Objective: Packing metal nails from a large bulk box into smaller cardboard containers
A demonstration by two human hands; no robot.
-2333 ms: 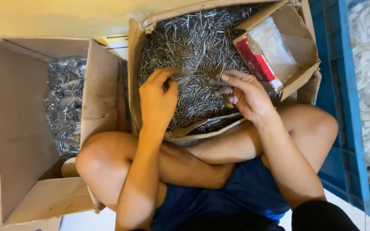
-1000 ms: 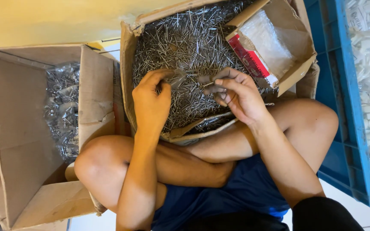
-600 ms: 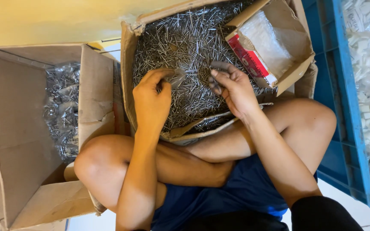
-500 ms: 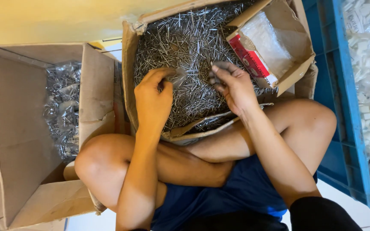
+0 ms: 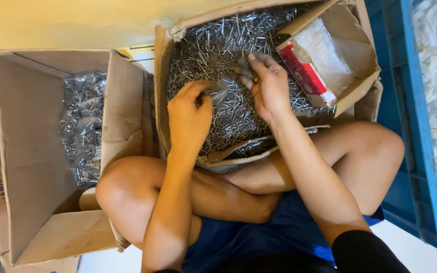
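Warm, even indoor light falls from above, bright enough that the heap of thin silvery metal nails (image 5: 218, 45) glints with small sparks of glare. Soft shadows gather inside the open brown cardboard box (image 5: 31, 151) on the left and under the crossed legs. Focus is fairly sharp centrally, softer toward the edges, where the blue plastic crate (image 5: 405, 126) bends slightly.

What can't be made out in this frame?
- Left hand: what its fingertips pinch, a small clear bag perhaps; too small to tell.
- Right hand: its grip in the nails; fingers hide it.
- Blue crate: cut off at the head view's right edge.
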